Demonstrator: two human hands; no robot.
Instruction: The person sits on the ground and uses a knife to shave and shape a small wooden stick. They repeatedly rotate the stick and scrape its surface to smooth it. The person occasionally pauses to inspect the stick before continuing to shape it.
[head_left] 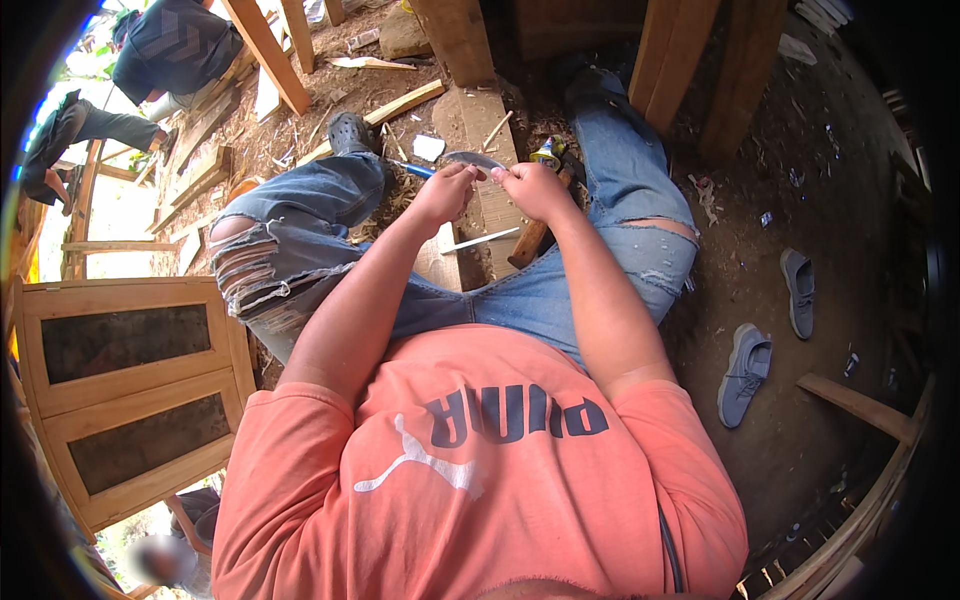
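Observation:
Between my raised knees, both hands come together over a wooden plank [500, 215]. My left hand [445, 197] is closed, with its fingertips at one end of a thin, dark, curved piece [474, 158]. My right hand [537, 190] pinches the other end of that piece. What kind of thing it is I cannot make out. A slim blue rod-like thing [412, 168] sticks out to the left of my left hand; whether the hand grips it is unclear. Below the hands lies a thin white stick [480, 240]. Next to my right wrist rests a wooden-handled tool [530, 238], its head partly hidden.
A yellow-and-dark round item [546, 152] and a white scrap [429, 148] lie beyond my hands. Wooden posts [455, 45] stand ahead. At left are a panelled wooden frame [130, 390] and a bending person [175, 50]. Grey shoes [746, 375] lie at right.

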